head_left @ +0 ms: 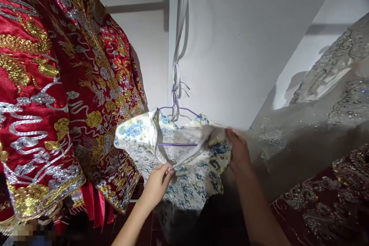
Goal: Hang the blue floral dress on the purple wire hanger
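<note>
A white floral garment (187, 188) with blue and yellow blossoms hangs in front of me on a purple hanger (184, 110). My left hand (158, 178) pinches the front of its neckline at the bottom of the opening. Over at the garment's right shoulder, my right hand (238, 148) grips the fabric edge, its fingers partly hidden behind the cloth. The hanger's lower bar shows through the open neck. Its hook is caught in a loop of a white strap (177, 73) that hangs down the wall.
To the left hangs a red jacket (95, 84) embroidered in gold and silver, close beside the floral garment. A pale sheer beaded gown (314, 123) fills the right side, with dark red beaded fabric (319, 196) below it. Behind stands a white wall (230, 46).
</note>
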Action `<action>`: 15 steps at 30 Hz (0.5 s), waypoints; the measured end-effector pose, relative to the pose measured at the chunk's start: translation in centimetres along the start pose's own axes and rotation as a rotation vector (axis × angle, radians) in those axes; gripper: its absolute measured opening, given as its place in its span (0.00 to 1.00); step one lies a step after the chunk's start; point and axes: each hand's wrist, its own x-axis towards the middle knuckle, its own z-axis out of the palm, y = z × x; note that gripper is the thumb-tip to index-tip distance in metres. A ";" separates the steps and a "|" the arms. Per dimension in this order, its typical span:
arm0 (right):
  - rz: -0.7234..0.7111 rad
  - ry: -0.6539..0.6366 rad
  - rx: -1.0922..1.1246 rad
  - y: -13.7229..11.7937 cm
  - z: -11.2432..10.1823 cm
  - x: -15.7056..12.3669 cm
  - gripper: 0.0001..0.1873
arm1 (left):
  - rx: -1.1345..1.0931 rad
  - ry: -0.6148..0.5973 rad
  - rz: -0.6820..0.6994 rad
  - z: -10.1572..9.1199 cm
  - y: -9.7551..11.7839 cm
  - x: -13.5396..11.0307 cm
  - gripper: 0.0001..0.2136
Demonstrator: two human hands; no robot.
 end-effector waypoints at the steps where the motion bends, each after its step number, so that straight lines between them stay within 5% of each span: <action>1: 0.017 0.021 0.011 0.7 -0.4 -0.4 0.21 | -0.008 -0.022 -0.008 0.4 -0.3 -0.4 0.13; 6: -0.003 0.113 -0.043 2.8 -1.2 -2.4 0.21 | -0.121 -0.083 -0.066 2.3 -1.2 -3.3 0.12; 11: -0.201 0.496 -0.360 5.4 -0.7 -9.5 0.24 | -0.379 -0.041 -0.103 3.7 -1.6 -5.6 0.08; 13: -0.173 0.353 -0.407 7.7 0.1 -14.0 0.15 | -0.461 -0.056 -0.099 4.0 -1.7 -5.9 0.07; 15: -0.073 -0.069 -0.406 10.4 1.4 -18.3 0.10 | -0.529 -0.059 -0.093 4.5 -1.5 -5.9 0.06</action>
